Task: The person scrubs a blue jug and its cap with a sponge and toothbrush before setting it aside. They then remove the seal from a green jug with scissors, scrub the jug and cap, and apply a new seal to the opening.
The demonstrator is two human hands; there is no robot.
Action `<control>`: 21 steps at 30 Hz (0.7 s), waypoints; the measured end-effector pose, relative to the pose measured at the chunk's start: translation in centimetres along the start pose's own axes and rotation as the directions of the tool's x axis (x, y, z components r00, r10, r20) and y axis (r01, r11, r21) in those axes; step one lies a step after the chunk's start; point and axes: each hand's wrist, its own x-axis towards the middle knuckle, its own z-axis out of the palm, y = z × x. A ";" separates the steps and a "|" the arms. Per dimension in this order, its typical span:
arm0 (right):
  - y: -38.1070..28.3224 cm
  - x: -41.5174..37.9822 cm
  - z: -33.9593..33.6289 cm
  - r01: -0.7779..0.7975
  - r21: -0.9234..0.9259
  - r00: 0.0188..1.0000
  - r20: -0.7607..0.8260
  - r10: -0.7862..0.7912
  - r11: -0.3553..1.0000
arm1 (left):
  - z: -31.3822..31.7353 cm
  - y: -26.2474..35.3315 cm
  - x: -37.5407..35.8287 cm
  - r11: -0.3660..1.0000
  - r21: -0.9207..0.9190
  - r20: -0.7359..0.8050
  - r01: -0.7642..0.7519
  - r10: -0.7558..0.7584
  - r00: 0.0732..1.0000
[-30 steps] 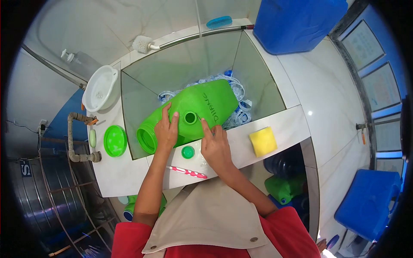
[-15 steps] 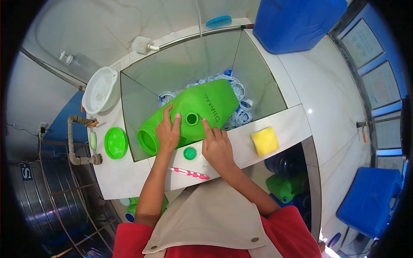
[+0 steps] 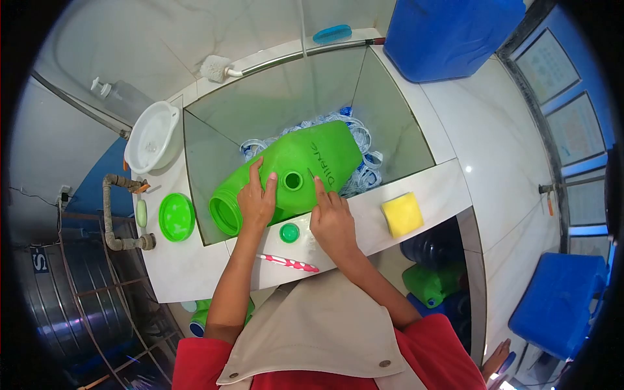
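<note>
A large green plastic jerrycan (image 3: 292, 156) with dark handwritten letters lies on its side over the basin, its wide mouth at the lower left. My left hand (image 3: 258, 198) rests on it with thumb and forefinger spread, left of the small round spout (image 3: 293, 181). My right hand (image 3: 333, 218) points its forefinger at the jerrycan's surface right of the spout; the other fingers are bent, and I see nothing held. On the counter below are a small green cap (image 3: 289, 233) and a pink-and-white toothbrush (image 3: 289, 262).
Clear and blue plastic pieces (image 3: 369, 170) fill part of the basin (image 3: 260, 97). A yellow sponge (image 3: 402, 214), a green lid (image 3: 176, 218) and a white bowl (image 3: 166, 136) stand on the rim. Blue jerrycans (image 3: 448, 39) are at right; another person's hand (image 3: 497, 357) shows at lower right.
My right forefinger has slid slightly right and up along the jerrycan. My left hand stays in place. The other person's hand has come further into view at lower right.
</note>
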 end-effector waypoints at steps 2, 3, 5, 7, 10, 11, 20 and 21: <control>-0.2 -0.2 0.0 -0.009 -0.005 1.000 0.017 0.009 1.000 | 0.1 -0.1 0.0 1.000 -0.007 -0.019 -0.023 0.023 1.000; -0.3 -0.2 0.0 -0.022 -0.009 0.999 0.034 0.023 1.000 | 0.1 -0.1 0.0 1.000 0.004 -0.017 -0.021 0.021 1.000; -0.2 0.0 -0.3 0.010 -0.007 0.999 0.040 -0.009 1.000 | 0.2 -0.1 0.1 1.000 0.013 -0.018 -0.021 0.022 1.000; 0.2 -0.1 -0.4 0.035 -0.005 0.998 0.051 -0.035 0.999 | 0.2 -0.1 0.1 1.000 0.009 -0.007 -0.006 0.006 1.000; 0.3 0.2 0.0 0.015 -0.012 1.000 -0.013 -0.015 1.000 | -0.1 0.0 0.0 1.000 0.002 -0.003 -0.018 0.018 1.000; -0.2 -0.1 0.1 0.024 -0.002 1.000 -0.008 -0.024 1.000 | 0.0 0.0 0.1 1.000 0.000 -0.004 -0.018 0.018 1.000; -0.4 -0.2 0.3 0.007 0.044 1.000 0.002 -0.007 0.999 | -0.1 0.2 0.0 0.999 0.017 -0.021 -0.033 0.034 0.999; -0.4 -0.2 0.3 0.007 0.044 1.000 -0.024 -0.006 0.999 | -0.2 0.3 0.0 1.000 0.017 -0.011 -0.026 0.026 1.000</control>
